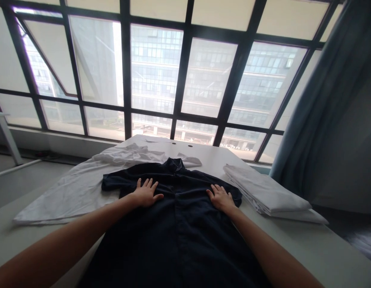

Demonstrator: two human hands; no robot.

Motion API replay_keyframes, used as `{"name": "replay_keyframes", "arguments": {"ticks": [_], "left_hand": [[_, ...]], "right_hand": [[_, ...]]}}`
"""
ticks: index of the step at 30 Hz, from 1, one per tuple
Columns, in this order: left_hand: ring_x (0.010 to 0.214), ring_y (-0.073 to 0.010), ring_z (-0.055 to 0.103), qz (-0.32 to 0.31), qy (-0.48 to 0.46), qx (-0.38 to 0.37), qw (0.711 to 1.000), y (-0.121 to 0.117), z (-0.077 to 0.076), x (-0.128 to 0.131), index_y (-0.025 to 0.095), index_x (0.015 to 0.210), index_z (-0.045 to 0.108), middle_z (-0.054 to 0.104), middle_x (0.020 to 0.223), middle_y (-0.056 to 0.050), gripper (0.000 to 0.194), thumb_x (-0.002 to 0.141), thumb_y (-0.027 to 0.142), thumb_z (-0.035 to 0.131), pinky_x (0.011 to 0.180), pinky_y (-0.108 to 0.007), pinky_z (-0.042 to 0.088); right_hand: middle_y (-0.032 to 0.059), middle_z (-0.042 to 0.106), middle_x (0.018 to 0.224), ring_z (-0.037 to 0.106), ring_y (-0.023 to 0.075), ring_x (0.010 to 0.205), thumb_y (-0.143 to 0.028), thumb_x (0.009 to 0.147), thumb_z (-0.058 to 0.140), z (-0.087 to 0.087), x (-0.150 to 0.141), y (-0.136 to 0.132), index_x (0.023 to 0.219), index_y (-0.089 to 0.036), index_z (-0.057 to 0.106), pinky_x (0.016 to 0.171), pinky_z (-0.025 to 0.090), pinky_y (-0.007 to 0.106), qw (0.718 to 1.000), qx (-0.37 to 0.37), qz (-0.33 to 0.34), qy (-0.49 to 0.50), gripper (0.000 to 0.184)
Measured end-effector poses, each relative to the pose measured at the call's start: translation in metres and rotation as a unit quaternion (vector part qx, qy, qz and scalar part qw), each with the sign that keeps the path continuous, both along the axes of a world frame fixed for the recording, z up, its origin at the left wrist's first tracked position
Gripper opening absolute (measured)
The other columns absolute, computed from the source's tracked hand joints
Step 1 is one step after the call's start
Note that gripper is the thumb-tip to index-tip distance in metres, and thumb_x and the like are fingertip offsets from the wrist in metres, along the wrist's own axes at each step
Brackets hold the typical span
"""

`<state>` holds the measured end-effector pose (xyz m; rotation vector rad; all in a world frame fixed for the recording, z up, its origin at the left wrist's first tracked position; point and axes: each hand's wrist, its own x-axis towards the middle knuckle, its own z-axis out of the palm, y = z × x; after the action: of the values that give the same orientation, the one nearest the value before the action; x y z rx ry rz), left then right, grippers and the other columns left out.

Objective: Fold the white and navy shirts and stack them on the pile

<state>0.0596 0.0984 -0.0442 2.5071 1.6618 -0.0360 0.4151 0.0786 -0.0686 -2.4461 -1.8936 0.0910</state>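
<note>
A dark navy short-sleeved shirt [176, 224] lies flat, front up and collar away from me, on a white table [317, 248]. My left hand [146, 193] rests flat on the shirt's left chest, fingers spread. My right hand [220, 198] lies flat on the right chest near the sleeve, fingers also apart. Neither hand holds anything. A white garment [80, 188] is spread under and to the left of the dark shirt.
A stack of folded white cloth [266, 192] sits on the table at the right. Large dark-framed windows [179, 84] fill the far side. A blue-grey curtain [329, 112] hangs at the right. A white table leg [7, 138] stands at the far left.
</note>
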Motion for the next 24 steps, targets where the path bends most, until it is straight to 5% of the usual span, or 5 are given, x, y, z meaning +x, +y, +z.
{"name": "replay_keyframes", "arguments": {"ticks": [8,12,16,20,24], "left_hand": [[0.151,-0.0332,0.009,-0.112,-0.061,0.039,0.991,-0.013,-0.015,-0.011,0.024,0.158,0.017,0.008,0.164,-0.012,0.083,0.092,0.069,0.037,0.115,-0.063,0.0],[0.142,-0.0303,0.035,-0.163,-0.07,0.08,0.981,-0.02,-0.006,0.004,0.028,0.141,0.052,0.042,0.153,-0.01,0.051,0.099,0.053,0.036,0.116,-0.058,0.016],[0.107,-0.0269,0.063,-0.121,-0.125,0.114,0.978,-0.015,0.018,0.044,0.019,0.096,0.075,0.069,0.112,-0.012,0.041,0.099,0.041,0.04,0.096,-0.04,0.046],[0.087,-0.0288,0.068,-0.066,-0.186,0.044,0.979,0.002,0.029,0.082,0.018,0.073,0.072,0.07,0.083,-0.011,0.022,0.084,0.033,0.06,0.082,-0.037,0.051],[0.082,-0.0303,0.067,-0.011,-0.226,-0.04,0.973,0.026,0.02,0.102,0.02,0.052,0.06,0.062,0.061,-0.006,0.02,0.061,0.022,0.077,0.079,-0.038,0.053]], "right_hand": [[0.0112,0.023,0.162,0.023,0.0336,0.147,-0.054,0.101,0.021,0.004,0.013,-0.043,0.155,-0.02,0.028,0.111,0.025,0.062,0.999,-0.022,-0.026,-0.037,0.064],[0.0197,0.047,0.147,0.036,0.0347,0.139,-0.038,0.102,0.033,0.023,0.0,-0.043,0.14,-0.011,0.051,0.112,0.021,0.059,0.991,0.018,0.033,-0.132,0.05],[0.0189,0.067,0.117,0.061,0.0308,0.112,-0.028,0.095,0.049,0.045,-0.055,-0.024,0.114,-0.011,0.067,0.097,0.042,0.043,0.981,0.099,0.112,-0.122,0.031],[0.0148,0.073,0.096,0.069,0.0293,0.091,-0.045,0.087,0.064,0.056,-0.108,-0.005,0.1,-0.018,0.072,0.078,0.05,0.035,0.988,0.044,0.151,0.01,0.031],[0.0174,0.073,0.097,0.068,0.0337,0.096,-0.047,0.078,0.073,0.055,-0.123,0.011,0.087,-0.016,0.073,0.079,0.052,0.039,0.99,0.001,0.121,0.077,0.032]]}}
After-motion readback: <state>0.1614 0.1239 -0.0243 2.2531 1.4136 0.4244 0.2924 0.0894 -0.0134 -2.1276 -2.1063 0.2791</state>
